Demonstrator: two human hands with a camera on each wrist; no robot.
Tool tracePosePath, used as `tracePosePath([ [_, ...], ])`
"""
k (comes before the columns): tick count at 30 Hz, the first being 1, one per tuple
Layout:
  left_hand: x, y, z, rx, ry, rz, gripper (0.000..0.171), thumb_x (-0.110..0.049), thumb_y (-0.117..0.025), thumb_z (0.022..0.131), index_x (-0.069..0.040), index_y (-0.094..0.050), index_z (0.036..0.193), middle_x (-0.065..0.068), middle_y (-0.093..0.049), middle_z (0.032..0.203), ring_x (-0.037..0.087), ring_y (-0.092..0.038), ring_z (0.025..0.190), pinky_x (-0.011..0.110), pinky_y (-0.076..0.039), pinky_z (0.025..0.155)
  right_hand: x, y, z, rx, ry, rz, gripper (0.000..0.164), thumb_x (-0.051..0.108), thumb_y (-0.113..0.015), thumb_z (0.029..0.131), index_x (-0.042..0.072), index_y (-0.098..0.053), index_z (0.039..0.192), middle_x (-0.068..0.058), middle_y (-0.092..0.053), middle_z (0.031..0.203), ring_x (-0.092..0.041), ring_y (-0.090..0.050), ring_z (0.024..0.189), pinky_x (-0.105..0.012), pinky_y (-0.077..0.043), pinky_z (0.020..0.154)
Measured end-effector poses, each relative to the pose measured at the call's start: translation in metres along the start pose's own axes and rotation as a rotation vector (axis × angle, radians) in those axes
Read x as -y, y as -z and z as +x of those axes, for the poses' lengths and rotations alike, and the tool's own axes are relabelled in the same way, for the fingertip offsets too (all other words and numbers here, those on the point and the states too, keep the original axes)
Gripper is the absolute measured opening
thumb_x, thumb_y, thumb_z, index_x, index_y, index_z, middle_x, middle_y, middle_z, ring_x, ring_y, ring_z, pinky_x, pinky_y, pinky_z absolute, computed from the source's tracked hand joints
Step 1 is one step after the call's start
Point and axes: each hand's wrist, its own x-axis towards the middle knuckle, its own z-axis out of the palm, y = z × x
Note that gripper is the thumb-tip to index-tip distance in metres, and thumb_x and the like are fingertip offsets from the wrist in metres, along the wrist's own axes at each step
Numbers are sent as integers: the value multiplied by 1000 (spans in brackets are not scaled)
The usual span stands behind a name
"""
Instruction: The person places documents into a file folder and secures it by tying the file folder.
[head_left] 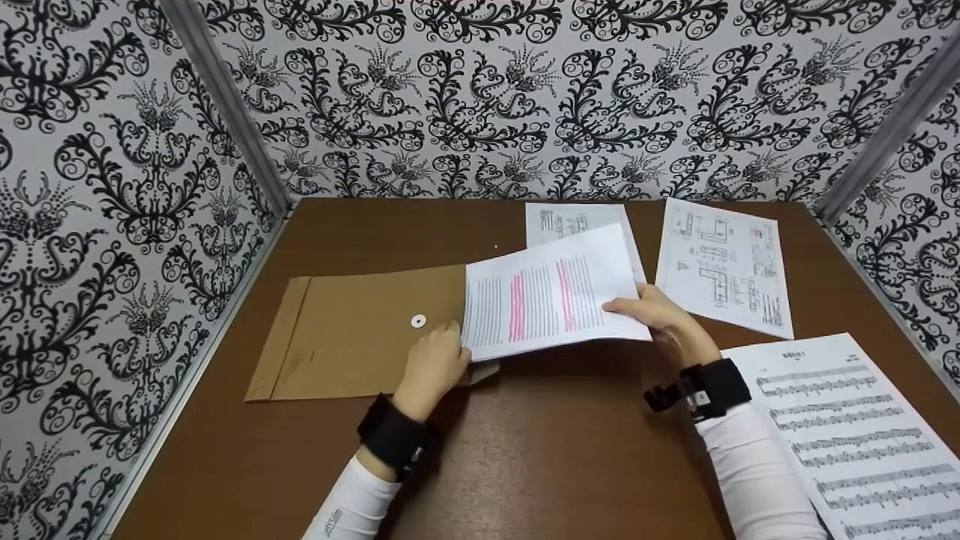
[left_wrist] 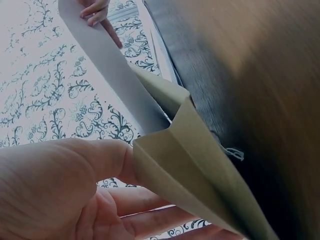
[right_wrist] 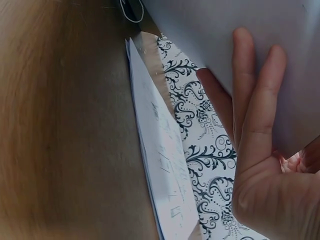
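A brown paper envelope [head_left: 360, 330] with a white round button lies on the left of the table. My left hand [head_left: 436, 358] grips it at its mouth, thumb on the near side; in the left wrist view the envelope's folded side gusset [left_wrist: 185, 165] shows beside the hand [left_wrist: 85, 185]. Printed sheets [head_left: 540, 300] with pink highlighted lines reach into the mouth, their left end hidden inside. My right hand [head_left: 660, 315] pinches their right edge, thumb on top. From the right wrist view, the right hand's fingers [right_wrist: 257, 100] lie straight under the paper.
Sheets with technical drawings lie behind, one [head_left: 724, 262] at the back right and another [head_left: 577, 217] partly covered by the held paper. Sheet music [head_left: 847, 427] lies at the front right, beneath the right forearm. Patterned walls [head_left: 480, 97] enclose the brown table [head_left: 525, 465].
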Motion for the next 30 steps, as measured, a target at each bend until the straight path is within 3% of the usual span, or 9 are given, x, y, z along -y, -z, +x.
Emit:
tracePosePath([
  [9,0,0,0,9,2,-11,37,-11,-66,90,10,-66,120,23,-73,113,43,-72,99,55,-59,82,-5,-12,8,28,14,92,49,8,-61,98,-16,-47,138,9,-76,91,-9,-76,80,-25,-63,72],
  [17,1,-3,-2,-15,-32,5,33,-8,-67,88,10,-66,115,23,-72,105,44,-72,90,54,-60,76,-8,-28,14,14,51,71,48,9,-62,98,-17,-49,137,8,-76,92,-10,-76,79,-27,-63,71],
  [30,-1,-4,-2,-11,-77,40,35,-7,-68,89,12,-65,118,23,-72,108,41,-73,91,52,-61,78,-10,-55,22,4,65,113,47,6,-62,98,-14,-50,137,6,-76,94,-11,-76,78,-26,-63,70],
])
